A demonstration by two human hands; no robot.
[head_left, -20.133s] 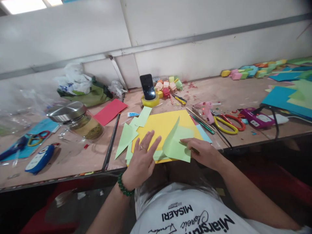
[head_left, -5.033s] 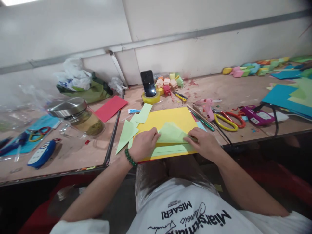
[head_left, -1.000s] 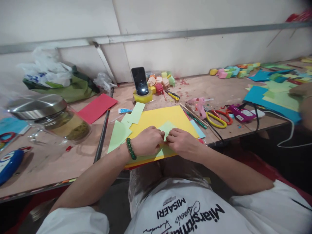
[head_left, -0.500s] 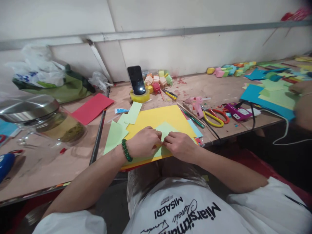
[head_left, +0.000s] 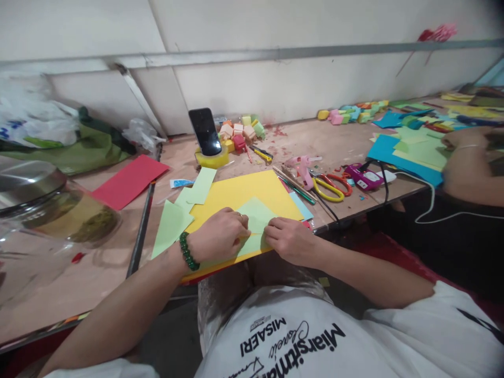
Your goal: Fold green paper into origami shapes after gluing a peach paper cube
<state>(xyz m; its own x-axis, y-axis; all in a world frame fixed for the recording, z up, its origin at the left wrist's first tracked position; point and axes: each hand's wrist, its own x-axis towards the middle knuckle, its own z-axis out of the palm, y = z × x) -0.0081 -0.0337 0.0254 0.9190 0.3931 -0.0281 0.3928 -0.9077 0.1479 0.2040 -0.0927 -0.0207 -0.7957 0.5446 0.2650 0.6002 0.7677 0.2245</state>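
A light green sheet of paper point(head_left: 256, 214) lies on a yellow sheet point(head_left: 240, 190) in front of me, its near part folded along a crease. My left hand point(head_left: 218, 235), with a green bead bracelet point(head_left: 188, 252) at the wrist, is closed with curled fingers on the left part of the fold. At the right end of that crease, my right hand point(head_left: 289, 240) pinches the green paper; its fingertips partly cover the edge. More light green pieces point(head_left: 172, 226) lie left of the yellow sheet, one of them overlapping it.
Yellow-handled scissors point(head_left: 327, 189), a pink glue gun point(head_left: 303, 170) and a purple power strip point(head_left: 363, 177) lie to the right. A phone point(head_left: 205, 131) leans on a tape roll point(head_left: 212, 157). A glass jar point(head_left: 79, 210) stands left. Another person's arm point(head_left: 468, 157) is at far right.
My hands have moved apart along the fold, the left one sliding left, so more of the green paper shows between them. The whole view has shifted slightly to the right.
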